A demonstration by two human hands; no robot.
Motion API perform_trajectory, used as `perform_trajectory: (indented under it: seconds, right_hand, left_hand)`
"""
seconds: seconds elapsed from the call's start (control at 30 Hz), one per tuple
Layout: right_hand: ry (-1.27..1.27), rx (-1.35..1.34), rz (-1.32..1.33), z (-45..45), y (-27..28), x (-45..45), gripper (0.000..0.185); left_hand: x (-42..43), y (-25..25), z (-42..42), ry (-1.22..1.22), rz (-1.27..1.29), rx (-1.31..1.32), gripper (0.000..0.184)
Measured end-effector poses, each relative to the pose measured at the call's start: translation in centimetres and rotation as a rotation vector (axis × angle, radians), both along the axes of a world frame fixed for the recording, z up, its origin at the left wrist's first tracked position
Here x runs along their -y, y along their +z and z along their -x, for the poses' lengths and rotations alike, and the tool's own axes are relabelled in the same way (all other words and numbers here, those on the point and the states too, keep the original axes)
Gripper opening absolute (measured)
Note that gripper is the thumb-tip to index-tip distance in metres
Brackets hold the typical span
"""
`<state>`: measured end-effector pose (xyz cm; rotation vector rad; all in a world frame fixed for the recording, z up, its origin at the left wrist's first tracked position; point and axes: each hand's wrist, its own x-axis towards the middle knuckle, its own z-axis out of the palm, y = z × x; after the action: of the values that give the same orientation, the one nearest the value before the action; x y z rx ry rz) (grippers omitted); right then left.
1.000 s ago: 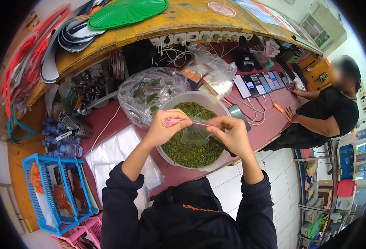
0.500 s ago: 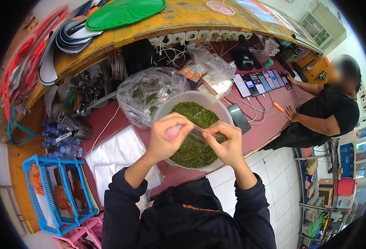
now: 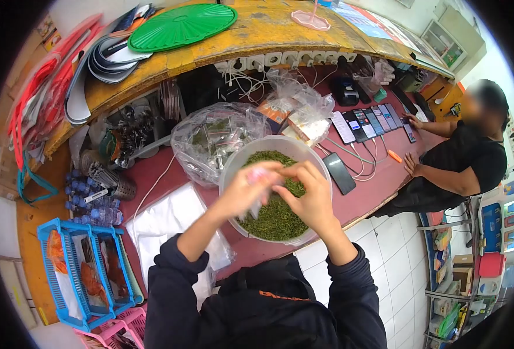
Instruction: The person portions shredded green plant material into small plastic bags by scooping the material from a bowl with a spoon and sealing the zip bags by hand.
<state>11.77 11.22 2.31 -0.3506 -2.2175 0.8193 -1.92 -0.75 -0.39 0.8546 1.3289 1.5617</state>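
Both hands are over a round translucent tub (image 3: 229,218) filled with chopped green leaves (image 3: 277,224). My left hand (image 3: 246,187), blurred by motion, is closed around a pink object (image 3: 261,174) whose kind I cannot make out. It also holds a small clear zip bag (image 3: 251,210), which hangs below the fingers. My right hand (image 3: 310,195) meets it, thumb and forefinger pinched at the bag's top edge; the edge itself is mostly hidden. Just behind the tub lies a large clear plastic bag (image 3: 196,152) with several small filled zip bags inside.
Flat plastic bags (image 3: 167,218) lie left of the tub, near a blue basket (image 3: 71,273) and water bottles (image 3: 103,214). Several phones with cables (image 3: 367,125) and a dark phone (image 3: 339,173) lie to the right. A co-worker (image 3: 472,151) leans at the table's right end.
The red-edged zip bag stretched between my hands has dropped toward my left hand. My hands have drawn together, and the left has turned. The view has shifted slightly.
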Motion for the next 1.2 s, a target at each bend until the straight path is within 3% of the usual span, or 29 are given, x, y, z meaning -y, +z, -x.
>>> perform_trajectory:
  seconds: [0.13,0.2,0.33,0.4,0.43,0.47,0.53,0.57,0.67,0.7,0.77,0.8,0.87,0.9,1.03,1.07,1.13,1.2]
  right_hand:
    - [0.14,0.133,0.016,-1.0,-0.9,-0.4,0.014]
    - [0.051,0.109,-0.188,-1.2,-0.9,-0.4,0.01]
    - [-0.073,0.063,-0.316,-1.7,-0.2,-1.0,0.009]
    - [-0.277,0.039,-0.241,-2.6,0.2,-2.3,0.009]
    - [-0.277,0.018,-0.143,-3.0,0.3,-2.6,0.009]
    - [-0.28,0.018,-0.142,-3.2,0.4,-2.5,0.009]
    - [0.02,0.112,0.207,-3.7,0.3,-1.5,0.01]
    - [0.082,0.157,0.474,-3.7,0.1,-0.8,0.011]
    - [0.24,0.182,0.864,-3.8,-0.6,-0.5,0.012]
    - [0.239,0.181,0.865,-3.9,-0.5,-0.6,0.012]
    - [0.466,0.283,1.177,-4.4,0.1,-1.1,0.012]
    - [0.463,0.281,1.177,-4.4,0.0,-0.9,0.012]
    - [0.205,0.279,0.228,-4.1,-0.4,-0.2,0.017]
    - [0.049,0.26,0.142,-4.1,-0.5,-0.2,0.018]
    - [0.122,0.397,0.262,-4.7,-0.2,-1.3,0.022]
    - [0.12,0.396,0.262,-4.8,0.0,-1.4,0.022]
    - [0.184,0.266,0.607,-4.9,0.3,-1.6,0.013]
    - [0.21,0.344,0.472,-5.2,0.7,-2.7,0.012]
  left_hand:
    - [-0.5,-1.4,-1.8,-0.047,-0.049,0.044,0.036]
    - [-0.7,-1.0,-2.0,-0.07,-0.042,0.067,0.035]
    - [-0.5,-0.4,-1.6,-0.024,-0.085,0.175,0.032]
    - [0.5,-0.3,0.2,0.014,-0.118,0.112,0.025]
    - [1.0,0.3,0.5,0.158,-0.077,-0.09,0.018]
    - [0.8,0.3,0.4,0.155,-0.077,-0.089,0.018]
    - [0.5,0.8,-0.7,0.176,-0.291,-0.547,0.016]
    - [0.5,1.2,-1.7,0.134,-0.222,-0.604,0.01]
    - [0.0,2.2,-3.5,0.083,-0.111,-0.529,0.016]
    - [0.1,2.1,-3.5,0.082,-0.111,-0.528,0.016]
    - [0.1,1.9,-3.5,0.05,-0.086,-0.511,0.017]
    - [0.1,1.7,-3.7,0.046,-0.088,-0.511,0.017]
    - [0.6,1.4,-4.2,0.177,-0.126,-0.833,0.014]
    - [0.8,1.4,-4.3,0.225,-0.086,-0.898,0.01]
    - [0.8,2.3,-2.8,0.219,-0.076,-0.907,0.015]
    - [0.8,2.8,-2.1,0.119,-0.009,-0.898,0.018]
    - [0.7,2.6,-0.7,0.021,0.058,-0.887,0.021]
    - [0.5,1.1,0.5,-0.093,0.122,-1.059,0.026]
